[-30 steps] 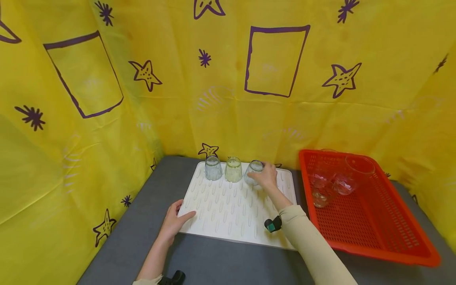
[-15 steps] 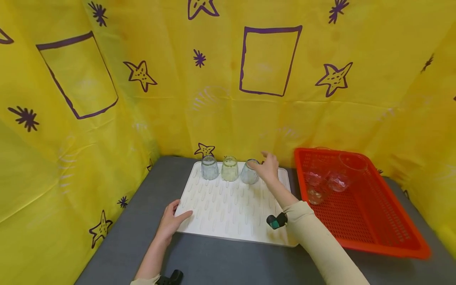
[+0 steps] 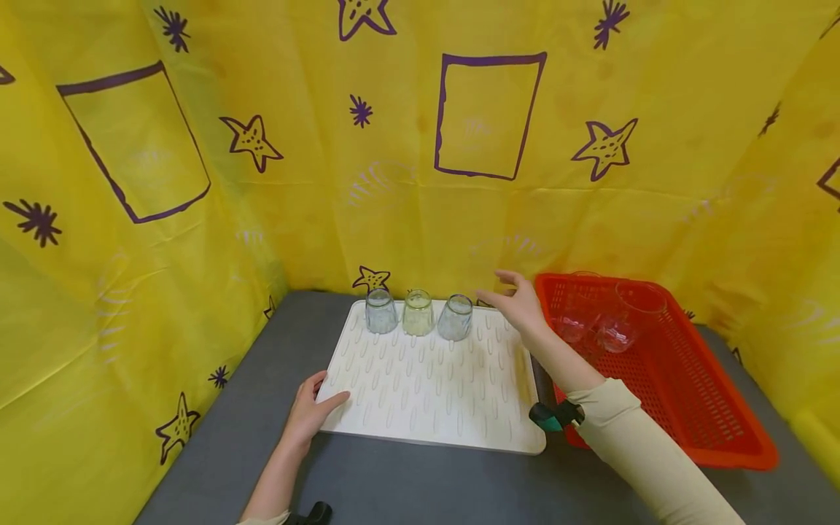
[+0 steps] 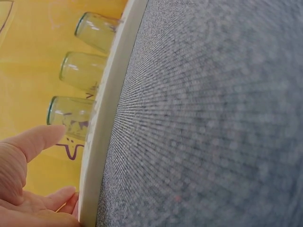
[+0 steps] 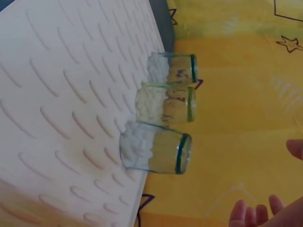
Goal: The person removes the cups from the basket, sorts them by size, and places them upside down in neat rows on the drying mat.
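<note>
Three glass tumblers stand in a row at the far edge of a white ridged mat (image 3: 426,394), narrower thick ends up. The left tumbler (image 3: 380,312) and right tumbler (image 3: 456,318) are bluish; the middle tumbler (image 3: 418,313) is yellow-green. My right hand (image 3: 521,302) hovers right of the right tumbler, fingers spread, holding nothing; in the right wrist view its fingertips are apart from the glass. My left hand (image 3: 308,412) rests at the mat's left edge. Its thumb stands raised over the surface, and its other fingertips (image 4: 66,191) touch the edge in the left wrist view.
A red perforated basket (image 3: 709,401) stands right of the mat, with several clear glasses (image 3: 617,332) at its far left. A yellow curtain (image 3: 315,219) with purple drawings hangs behind and at the left. The table (image 3: 420,488) is dark grey.
My right hand has let go of the right tumbler and moved up and right, away from it. The left hand stays at the mat's edge. The head view has shifted slightly.
</note>
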A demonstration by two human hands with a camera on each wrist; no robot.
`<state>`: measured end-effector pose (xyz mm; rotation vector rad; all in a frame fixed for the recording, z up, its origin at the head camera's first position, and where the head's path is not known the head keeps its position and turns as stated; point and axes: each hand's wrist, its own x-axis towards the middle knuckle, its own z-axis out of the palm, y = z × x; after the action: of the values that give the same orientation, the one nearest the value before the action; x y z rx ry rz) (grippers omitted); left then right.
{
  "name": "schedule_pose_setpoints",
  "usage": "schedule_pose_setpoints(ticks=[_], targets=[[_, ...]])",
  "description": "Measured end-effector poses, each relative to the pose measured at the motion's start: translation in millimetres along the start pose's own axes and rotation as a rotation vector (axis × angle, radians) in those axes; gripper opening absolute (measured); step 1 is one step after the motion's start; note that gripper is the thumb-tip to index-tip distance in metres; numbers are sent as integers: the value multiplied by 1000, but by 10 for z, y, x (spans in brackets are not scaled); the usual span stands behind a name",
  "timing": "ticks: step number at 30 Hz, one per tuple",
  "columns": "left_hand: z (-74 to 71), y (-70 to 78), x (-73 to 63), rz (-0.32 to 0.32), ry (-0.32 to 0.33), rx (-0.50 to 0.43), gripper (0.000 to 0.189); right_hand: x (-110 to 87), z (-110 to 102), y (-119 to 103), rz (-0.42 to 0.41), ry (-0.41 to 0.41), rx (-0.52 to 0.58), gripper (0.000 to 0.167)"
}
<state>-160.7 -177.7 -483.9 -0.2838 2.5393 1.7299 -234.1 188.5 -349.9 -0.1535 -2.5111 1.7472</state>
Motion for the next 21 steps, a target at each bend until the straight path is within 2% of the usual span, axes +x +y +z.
schedule_pose_setpoints(ticks=[8,15,21], targets=[[1,-6,-14,-4,-2,1,77,-179,-377,68,7,-51,-71,74],[-2,-2,-14,28,-4,8,78,-341,-671,217,-1,-28,-180,77],[-6,-26,-5,18,-4,-1,78,-425,-911,360,20,-25,-243,78]])
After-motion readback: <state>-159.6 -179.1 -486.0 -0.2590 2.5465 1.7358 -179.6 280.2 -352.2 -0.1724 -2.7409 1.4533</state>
